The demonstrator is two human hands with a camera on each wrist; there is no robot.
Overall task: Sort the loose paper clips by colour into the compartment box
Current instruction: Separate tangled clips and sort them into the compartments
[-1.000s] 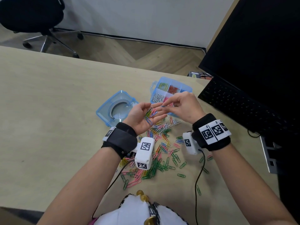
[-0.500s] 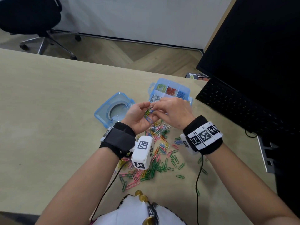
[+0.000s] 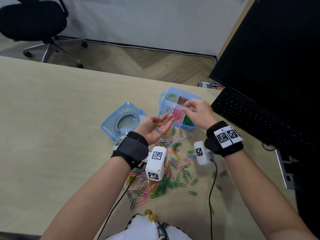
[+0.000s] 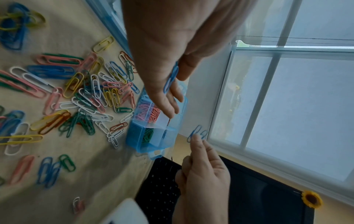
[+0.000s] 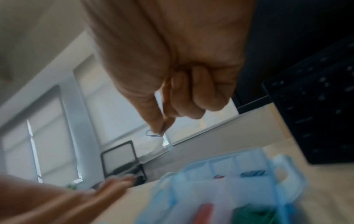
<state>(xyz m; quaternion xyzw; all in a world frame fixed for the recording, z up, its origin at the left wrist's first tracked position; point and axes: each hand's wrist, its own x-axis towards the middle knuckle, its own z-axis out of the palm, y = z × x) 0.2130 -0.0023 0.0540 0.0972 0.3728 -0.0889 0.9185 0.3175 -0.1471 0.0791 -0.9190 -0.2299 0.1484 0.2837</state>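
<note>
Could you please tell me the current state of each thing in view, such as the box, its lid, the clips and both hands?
Compartment box: open, partly filled with colour-sorted clips.
Lid: off, lying on the desk left of the box.
Loose clips: scattered, unsorted.
Left hand: palm up, cradling a few clips.
Right hand: above the box, pinching blue clips.
Monitor: dark.

office | desk (image 3: 52,118) | monitor (image 3: 277,49) | keyboard (image 3: 259,116) | swivel chair (image 3: 34,23)

Left hand (image 3: 156,126) palm-up, flat; right hand (image 3: 197,113) raised, fingers (image 5: 159,122) pinched.
</note>
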